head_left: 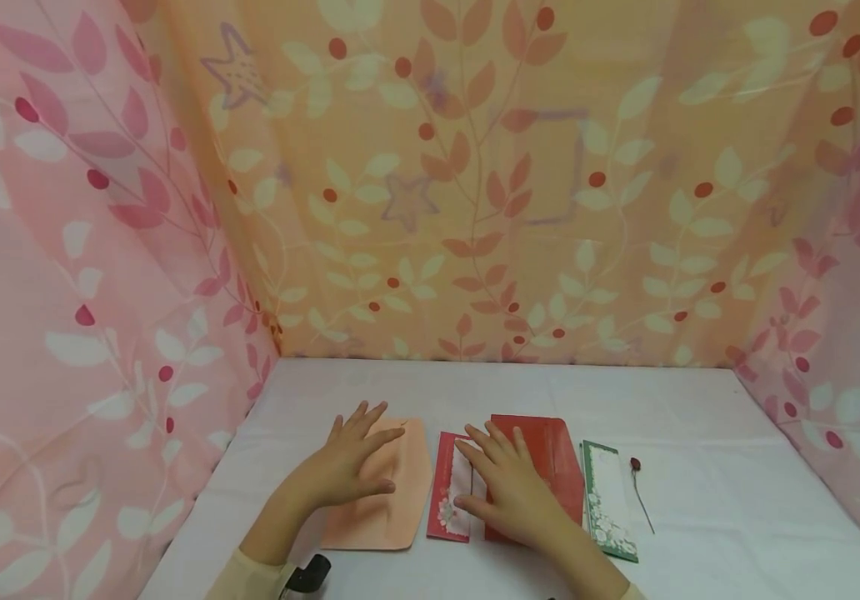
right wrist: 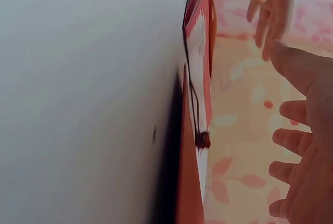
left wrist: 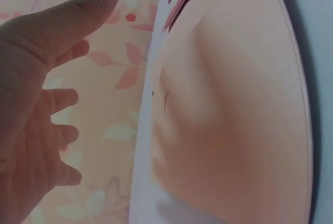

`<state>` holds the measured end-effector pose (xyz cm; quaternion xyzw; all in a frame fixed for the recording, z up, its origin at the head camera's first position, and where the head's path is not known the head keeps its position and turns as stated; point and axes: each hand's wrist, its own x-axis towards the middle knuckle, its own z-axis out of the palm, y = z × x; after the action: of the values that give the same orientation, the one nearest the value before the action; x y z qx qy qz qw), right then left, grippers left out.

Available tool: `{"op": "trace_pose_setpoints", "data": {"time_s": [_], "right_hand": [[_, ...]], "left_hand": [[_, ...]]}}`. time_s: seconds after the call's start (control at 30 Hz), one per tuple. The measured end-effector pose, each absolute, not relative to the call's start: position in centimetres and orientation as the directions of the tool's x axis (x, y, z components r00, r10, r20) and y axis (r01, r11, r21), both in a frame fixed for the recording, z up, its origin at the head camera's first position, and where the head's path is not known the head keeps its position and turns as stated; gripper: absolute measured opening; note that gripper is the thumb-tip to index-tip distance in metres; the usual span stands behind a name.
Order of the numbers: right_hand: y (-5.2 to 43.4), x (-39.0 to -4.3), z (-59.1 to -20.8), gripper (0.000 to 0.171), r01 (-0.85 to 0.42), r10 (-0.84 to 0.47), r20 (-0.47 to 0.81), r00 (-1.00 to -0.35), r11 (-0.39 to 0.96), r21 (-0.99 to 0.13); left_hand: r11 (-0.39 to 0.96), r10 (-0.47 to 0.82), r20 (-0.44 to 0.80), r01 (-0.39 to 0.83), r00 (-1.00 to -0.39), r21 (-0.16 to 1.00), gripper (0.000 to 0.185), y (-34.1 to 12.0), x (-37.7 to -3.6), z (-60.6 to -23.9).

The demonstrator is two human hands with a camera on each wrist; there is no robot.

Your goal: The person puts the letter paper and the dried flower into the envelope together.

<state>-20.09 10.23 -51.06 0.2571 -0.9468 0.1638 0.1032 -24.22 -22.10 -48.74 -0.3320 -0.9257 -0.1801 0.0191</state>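
Peach envelope [head_left: 388, 492] lies at lower centre-left of the worktop [head_left: 700, 433], partly hidden under the left hand [head_left: 347, 467], whose spread, straight fingers rest flat on it. Right hand [head_left: 508, 487], equally flat, covers the red envelope [head_left: 550, 458] and small red card [head_left: 448, 500].

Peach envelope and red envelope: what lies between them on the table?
In the head view, a small red card lies between the peach envelope and the red envelope.
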Motion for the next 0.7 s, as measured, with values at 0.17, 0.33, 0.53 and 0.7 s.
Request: {"op": "trace_pose_setpoints", "data": {"time_s": [0.17, 0.33, 0.53, 0.7], "right_hand": [[8.6, -20.3, -50.9, 0.081, -0.524, -0.459, 0.261, -0.849, 0.796, -0.302], [6.9, -20.7, -51.4, 0.076, -0.547, -0.493, 0.24, -0.836, 0.777, -0.311], [5.2, -20.7, -51.7, 0.07, -0.573, -0.521, 0.238, -0.82, 0.752, -0.326], [4.5, -20.7, -52.3, 0.067, -0.573, -0.522, 0.235, -0.82, 0.735, -0.363]], "left_hand": [[0.696, 0.625, 0.141, 0.63, -0.768, 0.345, 0.083, -22.3, -24.5, -48.7], [0.725, 0.61, 0.082, 0.597, -0.788, 0.342, 0.084, -22.6, -24.5, -48.9], [0.731, 0.602, -0.023, 0.539, -0.798, 0.419, 0.094, -22.5, -24.1, -49.0], [0.732, 0.612, -0.058, 0.537, -0.789, 0.419, 0.104, -22.4, -24.1, -49.4]]}}
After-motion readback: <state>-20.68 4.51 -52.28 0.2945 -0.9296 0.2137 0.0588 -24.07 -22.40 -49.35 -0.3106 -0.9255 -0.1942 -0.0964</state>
